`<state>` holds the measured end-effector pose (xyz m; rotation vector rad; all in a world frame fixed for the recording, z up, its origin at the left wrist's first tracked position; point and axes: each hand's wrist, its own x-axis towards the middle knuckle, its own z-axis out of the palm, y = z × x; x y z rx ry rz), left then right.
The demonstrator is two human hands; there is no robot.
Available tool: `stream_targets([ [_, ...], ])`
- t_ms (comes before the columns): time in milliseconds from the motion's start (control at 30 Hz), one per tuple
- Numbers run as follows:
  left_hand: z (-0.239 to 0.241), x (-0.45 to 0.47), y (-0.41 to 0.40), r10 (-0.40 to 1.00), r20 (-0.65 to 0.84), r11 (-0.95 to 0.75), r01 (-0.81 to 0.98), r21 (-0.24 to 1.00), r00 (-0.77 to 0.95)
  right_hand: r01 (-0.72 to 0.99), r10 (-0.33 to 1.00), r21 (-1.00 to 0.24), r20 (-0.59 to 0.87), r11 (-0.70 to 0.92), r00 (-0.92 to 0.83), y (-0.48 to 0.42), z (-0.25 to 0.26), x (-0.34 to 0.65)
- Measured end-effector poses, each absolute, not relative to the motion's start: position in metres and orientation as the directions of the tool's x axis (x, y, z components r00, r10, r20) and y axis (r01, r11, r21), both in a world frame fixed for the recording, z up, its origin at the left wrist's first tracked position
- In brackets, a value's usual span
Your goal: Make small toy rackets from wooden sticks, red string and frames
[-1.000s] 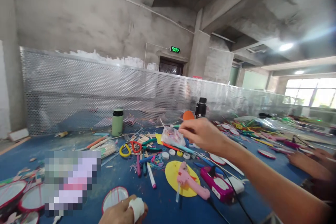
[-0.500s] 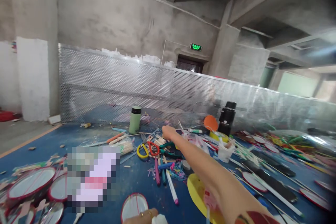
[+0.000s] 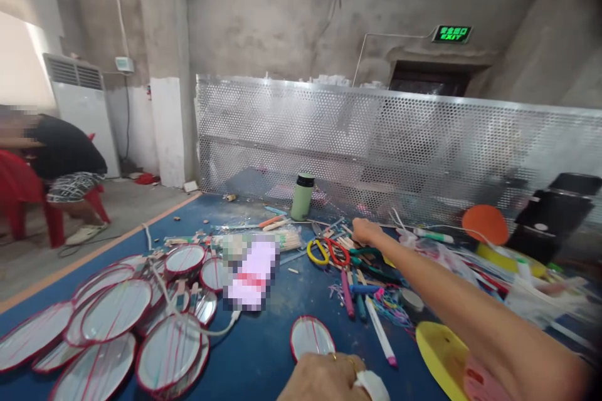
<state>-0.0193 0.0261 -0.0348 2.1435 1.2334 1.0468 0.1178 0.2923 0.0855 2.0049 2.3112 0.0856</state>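
Two hands: my right hand [image 3: 365, 230] stretches far forward, fingers curled down just beside the red-handled scissors [image 3: 336, 252]; whether it grips anything I cannot tell.
Left hand [image 3: 329, 379]: closed on a white wad [image 3: 373, 384] at the near edge.
Desk: blue desk [image 3: 263, 351] strewn with red-rimmed round discs [image 3: 115, 310], markers, sticks; perforated metal screen behind.
Change: my view swung left; my arm reaches further.

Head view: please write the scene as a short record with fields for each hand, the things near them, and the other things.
right hand: reaches far over the table, fingers hidden, above the scissors
left hand: near edge, white wad at its fingers, beside a disc
near right hand: bottle, markers
table: blue
left side: pile of discs
background: seated person
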Motion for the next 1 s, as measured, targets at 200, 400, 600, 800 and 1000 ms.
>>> stream_targets([
  [200, 0.001, -0.029, 0.018, 0.803, 0.455, -0.586, 0.376, 0.717, 0.385, 0.96, 0.963, -0.069, 0.036, 0.27, -0.268, 0.247, 0.124, 0.113],
  [400, 0.034, -0.036, 0.01, 0.987, 0.158, -0.16, 0.063, 0.985, 0.031, 0.836, 0.914, -0.378, 0.086, 0.397, -0.395, 0.102, 0.129, 0.127],
  [600, 0.028, -0.03, 0.002, 0.972, 0.128, -0.113, -0.085, 0.99, 0.197, 0.421, 0.865, -0.842, 0.102, 0.338, -0.492, -0.013, 0.07, 0.135],
  [800, 0.016, -0.032, -0.001, 0.977, 0.077, -0.071, -0.038, 0.997, 0.198, 0.441, 0.825, -0.774, 0.18, 0.455, -0.536, -0.007, 0.032, 0.132],
  [1000, 0.022, -0.035, 0.003, 0.994, 0.012, -0.007, -0.053, 0.999, 0.111, 0.564, 0.617, -0.25, 0.328, 0.787, -0.715, -0.005, 0.043, 0.163],
])
